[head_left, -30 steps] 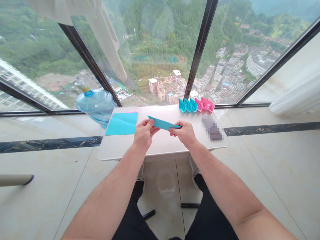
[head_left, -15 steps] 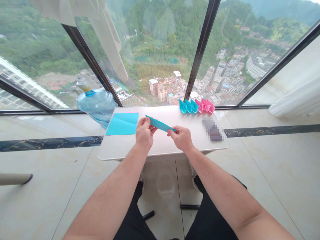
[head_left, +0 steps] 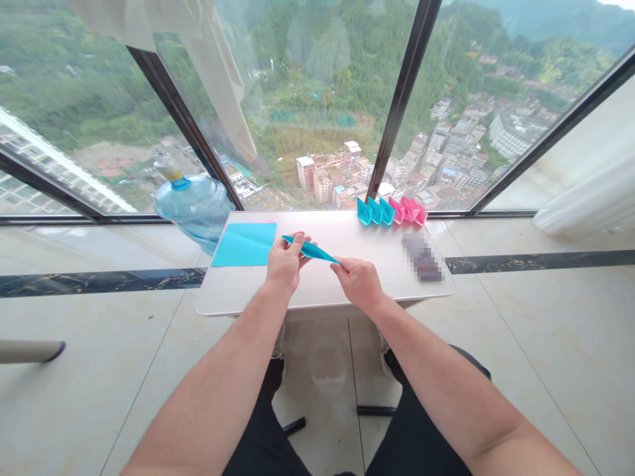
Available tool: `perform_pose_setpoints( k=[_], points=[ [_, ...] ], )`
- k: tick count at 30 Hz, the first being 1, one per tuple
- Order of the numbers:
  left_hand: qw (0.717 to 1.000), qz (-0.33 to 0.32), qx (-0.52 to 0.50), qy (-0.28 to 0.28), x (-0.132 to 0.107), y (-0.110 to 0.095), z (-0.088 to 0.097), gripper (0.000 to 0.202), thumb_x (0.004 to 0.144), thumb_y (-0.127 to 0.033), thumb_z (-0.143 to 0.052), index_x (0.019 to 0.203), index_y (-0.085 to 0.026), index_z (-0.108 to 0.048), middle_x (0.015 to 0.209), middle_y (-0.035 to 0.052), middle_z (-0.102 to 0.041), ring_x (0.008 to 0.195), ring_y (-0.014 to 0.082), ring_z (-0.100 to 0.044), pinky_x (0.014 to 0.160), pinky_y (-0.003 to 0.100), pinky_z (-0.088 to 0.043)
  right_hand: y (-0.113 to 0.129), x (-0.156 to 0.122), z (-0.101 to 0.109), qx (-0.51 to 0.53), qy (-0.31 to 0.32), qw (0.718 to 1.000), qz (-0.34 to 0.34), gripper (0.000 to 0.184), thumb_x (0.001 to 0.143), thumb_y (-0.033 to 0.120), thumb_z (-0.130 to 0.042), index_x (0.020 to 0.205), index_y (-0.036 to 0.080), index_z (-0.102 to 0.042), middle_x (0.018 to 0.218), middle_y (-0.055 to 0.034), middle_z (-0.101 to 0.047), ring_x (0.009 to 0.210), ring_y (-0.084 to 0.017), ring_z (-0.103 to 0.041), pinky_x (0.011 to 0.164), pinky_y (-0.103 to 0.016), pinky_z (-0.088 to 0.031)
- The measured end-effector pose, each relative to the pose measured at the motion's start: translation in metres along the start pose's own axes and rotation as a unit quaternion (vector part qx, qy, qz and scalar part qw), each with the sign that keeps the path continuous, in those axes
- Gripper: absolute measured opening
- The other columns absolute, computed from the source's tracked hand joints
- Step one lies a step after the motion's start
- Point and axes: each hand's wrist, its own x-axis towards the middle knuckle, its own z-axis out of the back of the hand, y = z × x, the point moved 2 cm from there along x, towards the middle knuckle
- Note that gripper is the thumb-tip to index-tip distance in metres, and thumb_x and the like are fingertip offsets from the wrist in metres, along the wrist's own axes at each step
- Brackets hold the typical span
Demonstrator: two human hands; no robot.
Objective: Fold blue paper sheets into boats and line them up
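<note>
I hold a narrow folded strip of blue paper [head_left: 312,250] just above a small white table [head_left: 248,294]. My left hand [head_left: 284,266] pinches its left end, and my right hand [head_left: 358,282] pinches its right tip. The strip slants down to the right and shows almost edge-on. A flat stack of blue paper sheets [head_left: 244,244] lies on the table just left of my left hand. Several folded paper pieces, blue [head_left: 375,211] and pink [head_left: 409,209], stand in a row at the table's far edge.
A dark blurred object [head_left: 423,256] lies on the table's right side. A large blue water jug [head_left: 192,206] leans beside the table's left corner against the floor-to-ceiling window [head_left: 317,99]. My legs are under the table; a pale curtain [head_left: 590,192] hangs at right.
The strip has turned from showing its flat face to nearly edge-on. My right hand has moved left and toward me, bringing the two hands closer together.
</note>
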Motion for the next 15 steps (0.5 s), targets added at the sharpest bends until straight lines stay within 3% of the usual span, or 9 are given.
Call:
perform_pose_setpoints(
  k=[2, 6, 11, 15],
  points=[
    [1.0, -0.007, 0.012, -0.003, 0.0018, 0.0001, 0.0008, 0.028, 0.08, -0.036, -0.078, 0.092, -0.017, -0.061, 0.091, 0.0056, -0.072, 0.076, 0.016, -0.07, 0.081, 0.04, -0.058, 0.0, -0.0002, 0.0006, 0.003, -0.012, 1.0, 0.002, 0.03, 0.097, 0.035, -0.054, 0.091, 0.021, -0.08, 0.074, -0.0045, -0.074, 0.069, -0.018, -0.063, 0.068, -0.027, -0.042],
    [0.999, -0.015, 0.037, -0.009, 0.0029, 0.0004, 0.001, 0.033, 0.078, -0.04, -0.079, 0.091, -0.017, -0.06, 0.087, 0.0038, -0.072, 0.071, 0.0139, -0.067, 0.078, 0.038, -0.059, -0.0023, 0.0, -0.0001, 0.071, -0.044, 0.996, -0.011, 0.025, 0.092, 0.032, -0.062, 0.108, 0.023, -0.078, 0.084, -0.0017, -0.077, 0.074, -0.016, -0.067, 0.073, -0.026, -0.047],
    [0.999, -0.026, 0.039, -0.001, 0.0035, 0.0007, 0.001, 0.041, 0.071, -0.046, -0.083, 0.089, -0.017, -0.061, 0.084, 0.003, -0.071, 0.074, 0.0156, -0.068, 0.077, 0.037, -0.058, -0.006, 0.0006, -0.002, 0.129, -0.091, 0.987, -0.01, 0.021, 0.09, 0.035, -0.064, 0.1, 0.023, -0.079, 0.088, -0.0021, -0.079, 0.077, -0.017, -0.071, 0.076, -0.028, -0.053],
    [0.999, -0.042, 0.032, -0.003, 0.0051, 0.0019, 0.0018, 0.046, 0.066, -0.048, -0.086, 0.089, -0.017, -0.061, 0.082, 0.0024, -0.07, 0.074, 0.016, -0.067, 0.075, 0.036, -0.058, -0.0044, -0.0009, -0.0007, 0.167, -0.131, 0.977, 0.013, 0.026, 0.085, 0.031, -0.07, 0.108, 0.022, -0.073, 0.089, -0.0018, -0.078, 0.077, -0.016, -0.073, 0.078, -0.029, -0.057]
  ],
)
